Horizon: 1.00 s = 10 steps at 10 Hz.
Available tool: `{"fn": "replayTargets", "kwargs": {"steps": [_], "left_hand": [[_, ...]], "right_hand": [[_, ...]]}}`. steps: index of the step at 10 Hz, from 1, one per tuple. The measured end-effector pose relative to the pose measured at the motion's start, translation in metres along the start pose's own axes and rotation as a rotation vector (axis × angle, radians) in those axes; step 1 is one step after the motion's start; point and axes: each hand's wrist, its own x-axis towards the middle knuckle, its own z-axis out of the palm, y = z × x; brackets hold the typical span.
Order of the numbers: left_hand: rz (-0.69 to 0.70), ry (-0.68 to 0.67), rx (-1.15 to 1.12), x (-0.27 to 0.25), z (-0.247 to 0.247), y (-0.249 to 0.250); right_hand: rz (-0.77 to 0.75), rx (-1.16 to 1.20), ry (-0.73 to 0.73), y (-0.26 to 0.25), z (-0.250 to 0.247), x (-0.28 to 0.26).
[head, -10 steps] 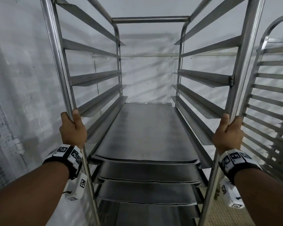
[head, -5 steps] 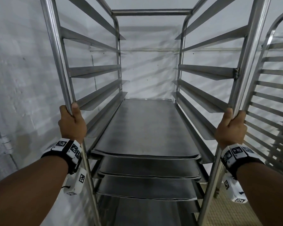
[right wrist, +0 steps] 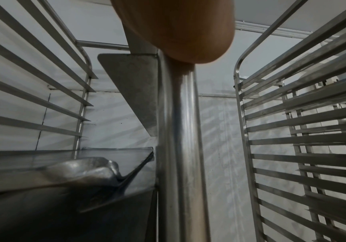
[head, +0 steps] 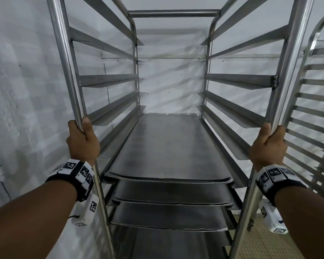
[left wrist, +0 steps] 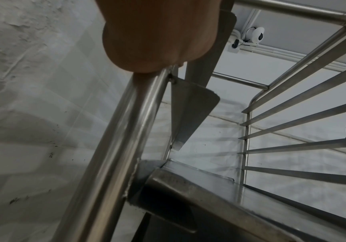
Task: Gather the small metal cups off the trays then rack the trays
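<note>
From the head view my left hand (head: 82,141) and right hand (head: 268,146) each grip a front post of the rack (head: 173,13), its trays (head: 168,146) stacked in the lower runners, upper runners free (wall (head: 22,90) close left). The left wrist view shows my fingers wrapped round the post (left wrist: 124,131); the right wrist view shows the second rack (right wrist: 292,131) just beside mine.

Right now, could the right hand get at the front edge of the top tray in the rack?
Probably yes. The right hand grips the rack's right front post, just beside the top tray, whose front edge faces the person with nothing in front of it. It would have to let go of the post first.
</note>
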Motion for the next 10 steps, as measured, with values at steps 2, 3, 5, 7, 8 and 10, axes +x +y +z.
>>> {"fn": "replayTargets", "kwargs": {"steps": [2,3,5,7,8,10], "left_hand": [[0.006,0.011,0.008,-0.001,0.0,0.0],[0.008,0.021,0.016,-0.002,0.0,0.002],[0.01,0.018,-0.001,-0.005,-0.003,0.01],[-0.105,-0.101,0.018,-0.003,-0.009,0.013],[-0.232,-0.132,0.03,-0.012,-0.013,0.035],[-0.419,-0.206,0.233,-0.049,-0.007,0.054]], "right_hand": [[-0.008,-0.002,0.019,0.002,0.001,0.001],[-0.023,0.013,0.028,0.003,0.002,0.002],[-0.021,0.033,-0.002,-0.001,-0.001,0.001],[0.024,-0.02,-0.099,-0.012,-0.016,-0.004],[0.035,-0.01,-0.152,-0.012,-0.02,-0.005],[0.091,0.003,-0.401,-0.015,-0.047,-0.018]]}}
